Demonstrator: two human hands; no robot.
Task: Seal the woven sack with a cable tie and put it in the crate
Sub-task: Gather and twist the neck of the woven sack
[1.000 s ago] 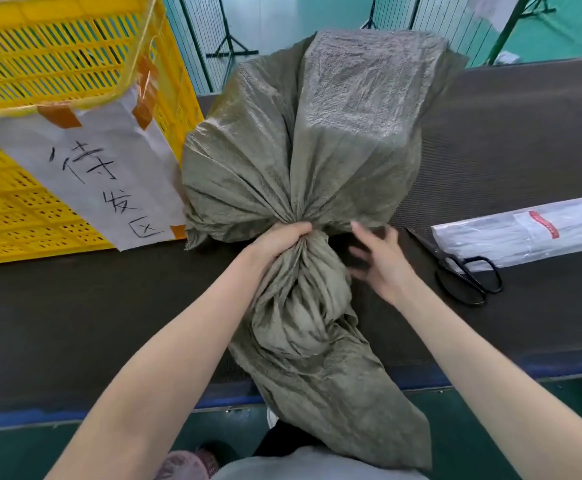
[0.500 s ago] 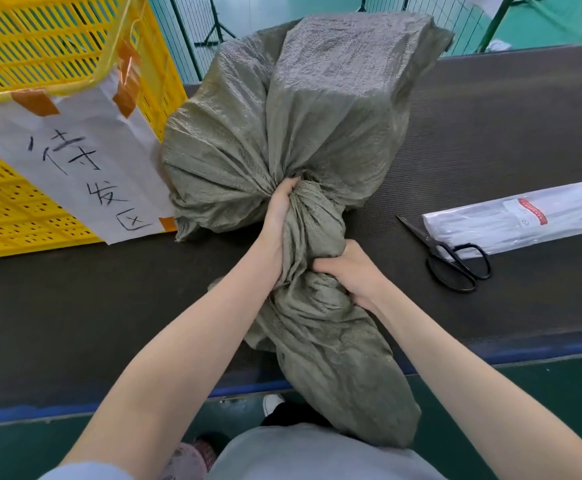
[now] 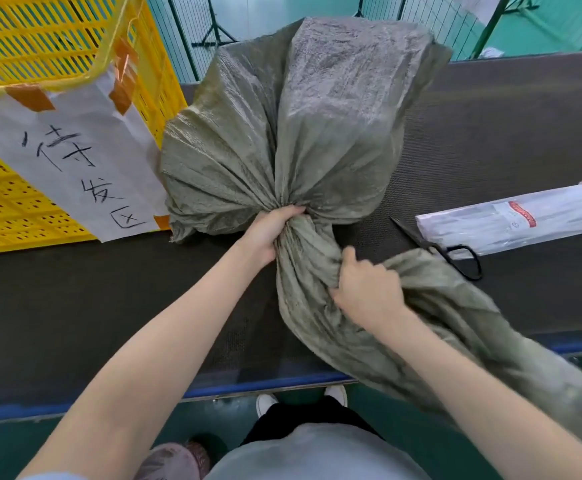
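Observation:
A bulky grey-green woven sack [image 3: 317, 116] lies on the dark table, its neck gathered toward me. My left hand [image 3: 270, 233] is closed around the gathered neck right where it meets the full body. My right hand [image 3: 364, 291] grips the loose tail of the sack lower down, and that tail fans out to the right over the table edge. A yellow slatted crate [image 3: 40, 46] with a white handwritten paper label [image 3: 74, 161] stands at the left. A clear packet of white cable ties [image 3: 514, 220] lies at the right.
Black-handled scissors [image 3: 462, 258] lie just in front of the cable tie packet, partly covered by the sack's tail. The table's blue front edge [image 3: 265, 384] runs across below my arms. Green fencing and floor lie beyond the table.
My right hand went from open beside the neck to gripping the sack's tail, then swung the tail to the right, twisting it. My left hand kept its hold on the neck.

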